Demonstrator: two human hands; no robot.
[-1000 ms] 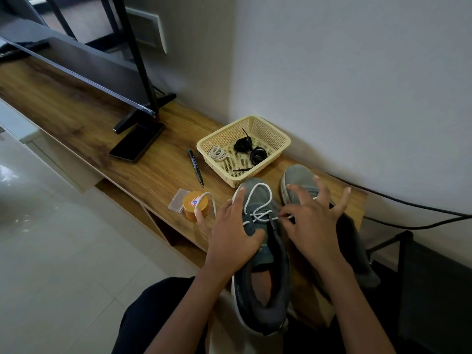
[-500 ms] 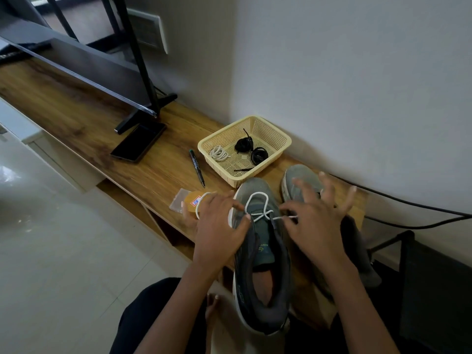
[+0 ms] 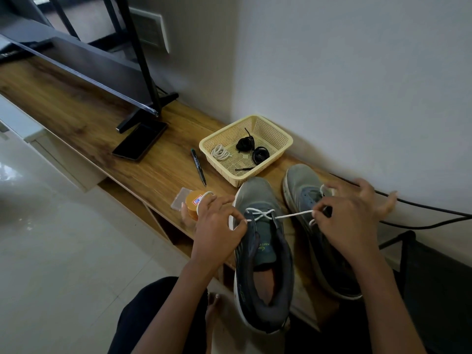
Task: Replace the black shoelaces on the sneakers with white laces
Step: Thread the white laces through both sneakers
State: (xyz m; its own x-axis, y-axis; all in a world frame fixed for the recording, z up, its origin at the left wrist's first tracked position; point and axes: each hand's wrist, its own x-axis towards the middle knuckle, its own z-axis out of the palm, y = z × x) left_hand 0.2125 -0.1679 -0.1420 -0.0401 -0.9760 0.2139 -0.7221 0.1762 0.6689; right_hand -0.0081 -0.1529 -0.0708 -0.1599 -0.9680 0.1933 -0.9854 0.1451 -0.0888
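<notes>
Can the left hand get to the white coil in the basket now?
Probably yes, but not freely: the left hand is pinching the lace end on the shoe. The basket is open-topped, and nothing lies over the coil.

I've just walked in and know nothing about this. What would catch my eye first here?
The left hand and right hand each pinch an end of a white lace, stretched across the front eyelets of the grey sneaker on the wooden shelf. Just beyond its toe, a cream basket holds two coiled black laces and a white coil.
</notes>
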